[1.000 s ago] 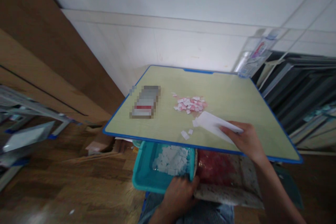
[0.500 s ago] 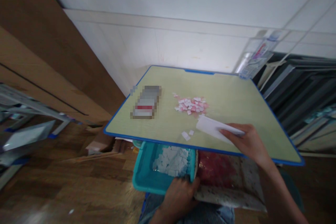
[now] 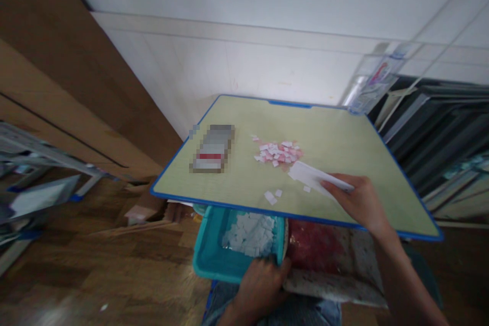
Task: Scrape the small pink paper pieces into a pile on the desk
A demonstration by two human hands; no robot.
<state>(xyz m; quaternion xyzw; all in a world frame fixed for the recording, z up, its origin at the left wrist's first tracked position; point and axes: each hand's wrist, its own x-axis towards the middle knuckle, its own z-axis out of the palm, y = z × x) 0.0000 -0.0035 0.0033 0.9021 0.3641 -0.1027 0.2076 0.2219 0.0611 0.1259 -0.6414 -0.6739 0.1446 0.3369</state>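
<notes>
"What's the big thing there?"
"A table (image 3: pixel 332 137), pale yellow-green with a blue rim. Everything else I'll place by it."
"And underneath?"
"Below the table's near edge, just right of its middle, a dirty pad (image 3: pixel 317 244) stained red. Left of that middle, a turquoise basin (image 3: pixel 214 257) with white scraps (image 3: pixel 250 234) in it."
"How are the hands?"
"The right forearm slants in from beyond the table's near edge, toward its right side, and crosses above that edge. The right hand (image 3: pixel 355 201) leans over the tabletop, back turned outward, thumb on the near side. The left hand (image 3: pixel 262 280) lies below the near edge, back up, knuckles pointing at the table. It's against the basin and pad, but its fingertips are hidden, so I can't tell whether it grips anything."
"And the right fingers?"
"Pinched together on a flat white piece (image 3: pixel 309 173), low over the table's near half, tilted, its free end pointing toward the table's middle. Folded or stacked, I can't say."
"Anything smaller?"
"A pixelated slab (image 3: pixel 214 147) by the table's left edge. Around the table's middle, a pile of small pieces (image 3: pixel 277 153), white and pink. Smallest, a few loose bits (image 3: pixel 271 197) near the table's near edge."
</notes>
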